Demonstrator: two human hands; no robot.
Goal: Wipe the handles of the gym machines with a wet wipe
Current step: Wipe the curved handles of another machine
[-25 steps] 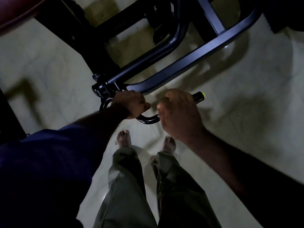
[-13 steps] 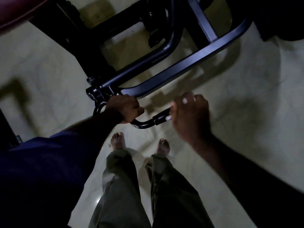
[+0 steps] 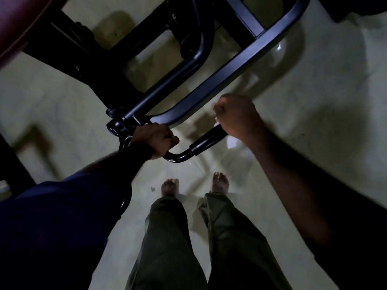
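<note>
Pale, glossy floor (image 3: 62,101) in a dim room, and me at a black gym machine with both hands on its handle (image 3: 206,141).

At far left a maroon pad (image 3: 18,24) edges into view above the dark frame (image 3: 219,80). My left hand (image 3: 156,140) is wrapped tight round the curved metal part of the handle, just below the joint where it hangs from the frame. The black rubber sleeve runs up and right from the bend. My right hand (image 3: 236,118) is closed round its far end, with scraps of the white wet wipe (image 3: 216,120) peeping out between my fingers and the sleeve. Below, my bare feet (image 3: 170,186) stand on the floor.
</note>
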